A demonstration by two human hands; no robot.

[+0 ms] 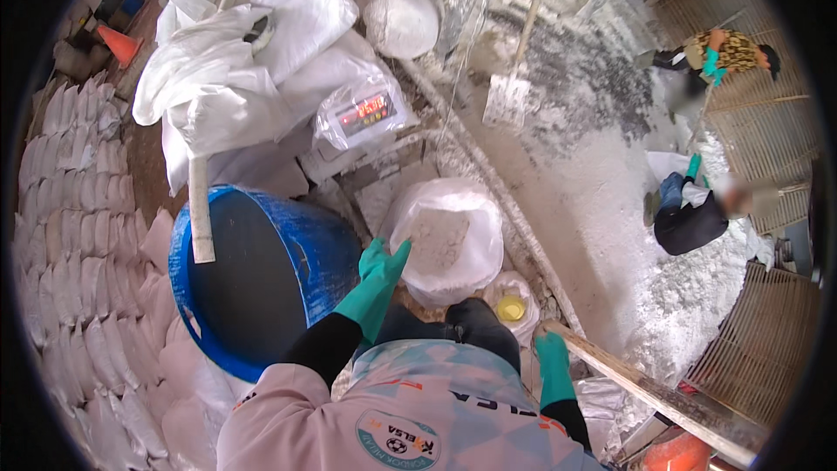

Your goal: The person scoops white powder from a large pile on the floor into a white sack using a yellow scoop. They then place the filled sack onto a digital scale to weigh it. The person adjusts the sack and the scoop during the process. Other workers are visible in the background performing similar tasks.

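Observation:
Both of my hands wear green rubber gloves. My left hand (pixel 381 269) is at the near left rim of an open white sack (pixel 484 266), its thumb and fingers apart; whether it touches the rim I cannot tell. Pale powdery material (pixel 438 240) lies inside the sack, which stands upright in front of my legs. My right hand (pixel 553 359) hangs low on the right, against the end of a long wooden beam (pixel 645 375); its fingers are partly hidden. Between that hand and the big sack is a smaller white bag (pixel 523 288) with a yellow scoop-like container (pixel 511 307) in it.
A large blue barrel (pixel 305 253) stands left. Behind are a plastic-wrapped digital scale (pixel 362 118) and heaped white sacks (pixel 305 35). Stacked sacks (pixel 78 235) line the far left. A shovel (pixel 507 98) lies ahead; two people work at right beside white powder (pixel 667 305).

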